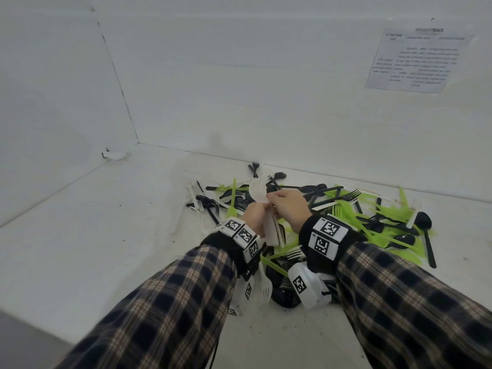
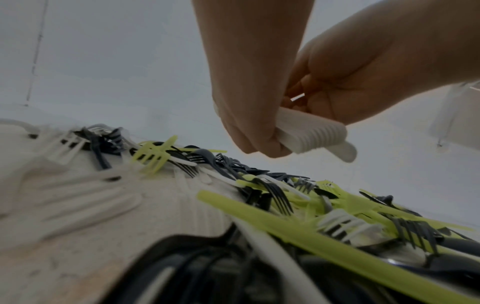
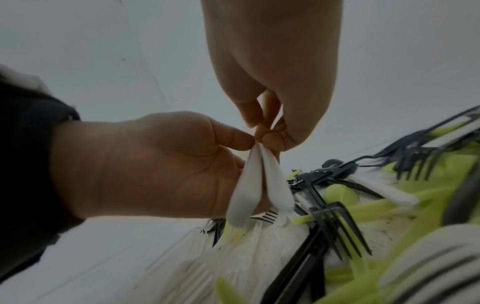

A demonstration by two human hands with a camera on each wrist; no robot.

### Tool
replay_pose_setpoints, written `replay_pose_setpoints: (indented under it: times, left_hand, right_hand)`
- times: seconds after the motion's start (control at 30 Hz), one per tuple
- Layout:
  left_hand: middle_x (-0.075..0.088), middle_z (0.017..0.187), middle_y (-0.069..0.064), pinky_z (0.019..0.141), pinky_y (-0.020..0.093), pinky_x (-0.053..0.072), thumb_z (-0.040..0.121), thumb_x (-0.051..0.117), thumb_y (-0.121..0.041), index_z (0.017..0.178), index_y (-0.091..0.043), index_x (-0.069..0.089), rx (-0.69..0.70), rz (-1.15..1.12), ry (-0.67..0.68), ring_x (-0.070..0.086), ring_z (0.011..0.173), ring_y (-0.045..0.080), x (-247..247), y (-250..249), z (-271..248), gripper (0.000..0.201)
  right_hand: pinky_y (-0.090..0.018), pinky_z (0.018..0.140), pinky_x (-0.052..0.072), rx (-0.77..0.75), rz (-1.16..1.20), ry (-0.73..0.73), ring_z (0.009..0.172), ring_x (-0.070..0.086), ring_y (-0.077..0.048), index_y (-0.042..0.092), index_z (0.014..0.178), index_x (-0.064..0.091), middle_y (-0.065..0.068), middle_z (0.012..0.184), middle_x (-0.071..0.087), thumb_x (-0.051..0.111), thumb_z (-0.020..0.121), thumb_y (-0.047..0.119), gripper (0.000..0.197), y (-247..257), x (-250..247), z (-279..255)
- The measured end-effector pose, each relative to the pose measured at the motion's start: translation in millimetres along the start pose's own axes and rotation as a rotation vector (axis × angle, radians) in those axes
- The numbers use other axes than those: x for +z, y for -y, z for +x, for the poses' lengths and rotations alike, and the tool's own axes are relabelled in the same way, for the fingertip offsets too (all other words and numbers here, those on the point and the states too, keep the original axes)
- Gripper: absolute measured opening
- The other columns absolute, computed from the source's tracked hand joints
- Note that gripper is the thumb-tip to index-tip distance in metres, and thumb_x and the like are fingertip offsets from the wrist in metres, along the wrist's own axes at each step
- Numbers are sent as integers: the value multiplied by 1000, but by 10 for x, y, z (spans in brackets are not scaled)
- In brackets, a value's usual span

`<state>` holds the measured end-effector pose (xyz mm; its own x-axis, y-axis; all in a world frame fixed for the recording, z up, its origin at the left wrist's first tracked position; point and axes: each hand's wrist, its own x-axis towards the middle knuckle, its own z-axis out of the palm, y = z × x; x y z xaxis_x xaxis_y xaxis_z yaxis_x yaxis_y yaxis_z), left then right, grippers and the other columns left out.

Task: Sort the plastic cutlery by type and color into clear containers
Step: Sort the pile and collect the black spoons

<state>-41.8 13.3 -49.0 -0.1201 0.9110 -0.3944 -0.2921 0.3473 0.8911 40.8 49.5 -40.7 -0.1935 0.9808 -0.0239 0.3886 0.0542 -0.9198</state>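
Observation:
A mixed pile of black, lime-green and white plastic cutlery lies on the white table, mostly forks with some black spoons. Above it, my left hand grips a stack of white forks by the handles, tines pointing up and away. My right hand pinches the same stack near the top. In the left wrist view the left hand is curled round the ribbed white handle ends. In the right wrist view the right fingertips pinch the white forks against the left hand.
White walls close the booth at the back and left, meeting in a corner. A printed sheet hangs on the back wall. Bare table surface stretches to the left of the pile. Loose white forks lie at the pile's left edge.

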Motion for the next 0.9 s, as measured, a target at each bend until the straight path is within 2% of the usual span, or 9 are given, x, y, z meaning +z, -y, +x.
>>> replay_pose_setpoints:
  times: [0.13, 0.2, 0.3, 0.4, 0.47, 0.53, 0.67, 0.77, 0.9]
  left_hand:
    - [48, 78, 3, 68, 31, 43, 99, 33, -9, 138, 9, 35, 4, -13, -36, 48, 69, 15, -129, -6, 38, 43]
    - [48, 81, 4, 69, 32, 44, 100, 32, -9, 129, 3, 46, 9, -22, -4, 49, 71, 17, -195, -20, 20, 35]
    - [51, 81, 5, 69, 33, 47, 99, 38, -10, 86, -10, 52, -20, 18, -6, 52, 71, 18, -276, -42, 17, 20]
    - [51, 77, 5, 60, 32, 47, 99, 40, -17, 81, -12, 51, 23, 27, -98, 52, 65, 18, -347, -72, 31, 21]
    - [50, 70, 7, 53, 27, 45, 95, 44, -17, 87, -7, 50, 51, 42, -209, 51, 57, 17, -409, -95, 49, 14]
    - [52, 66, 11, 47, 22, 41, 87, 48, -13, 88, -4, 51, 72, 50, -313, 50, 52, 18, -474, -138, 62, 10]
    - [49, 77, 13, 45, 26, 42, 82, 45, -8, 119, 1, 44, 75, -10, -410, 49, 54, 22, -620, -240, 81, 37]
    - [45, 70, 8, 41, 24, 39, 84, 44, -6, 117, 7, 45, 90, -19, -484, 48, 48, 20, -779, -316, 116, 35]
    - [46, 72, 11, 45, 26, 39, 85, 42, -5, 97, -1, 43, 105, -35, -548, 45, 48, 20, -925, -392, 162, 12]
  right_hand:
    - [-25, 62, 49, 17, -18, 122, 64, 53, -11, 5, 104, 70, 5, 71, 57, 55, 85, 5, 24, 62, 113, 57]
    - [-25, 61, 48, 6, -26, 94, 66, 55, -13, 8, 100, 71, 5, 71, 59, 56, 85, 7, 21, 97, 155, 81]
    - [-24, 51, 41, 33, 18, 78, 60, 50, -16, 13, 84, 69, -1, 63, 54, 56, 85, 10, 14, 149, 266, 117]
    - [-29, 56, 36, 39, 31, 160, 59, 45, -19, 9, 69, 60, -7, 62, 50, 56, 83, 16, 16, 196, 396, 199]
    - [-32, 65, 44, -22, -111, 197, 70, 55, -22, 3, 80, 66, -11, 75, 62, 52, 88, 17, 21, 214, 451, 261]
    - [-35, 90, 45, -163, -398, 192, 104, 57, -29, 2, 108, 66, -15, 109, 65, 41, 90, 14, 33, 172, 476, 345]
    - [-41, 111, 29, -317, -884, 380, 137, 28, -29, 24, 143, 37, -7, 152, 26, 42, 90, 14, 54, 68, 553, 508]
    - [-48, 115, 20, -355, -1090, 618, 145, 8, -27, 34, 150, 8, 2, 159, -2, 40, 93, 10, 70, 57, 646, 620]
    - [-51, 115, 18, -269, -1269, 648, 145, 10, -26, 38, 149, 10, 9, 158, 5, 41, 95, 21, 64, 33, 627, 730]
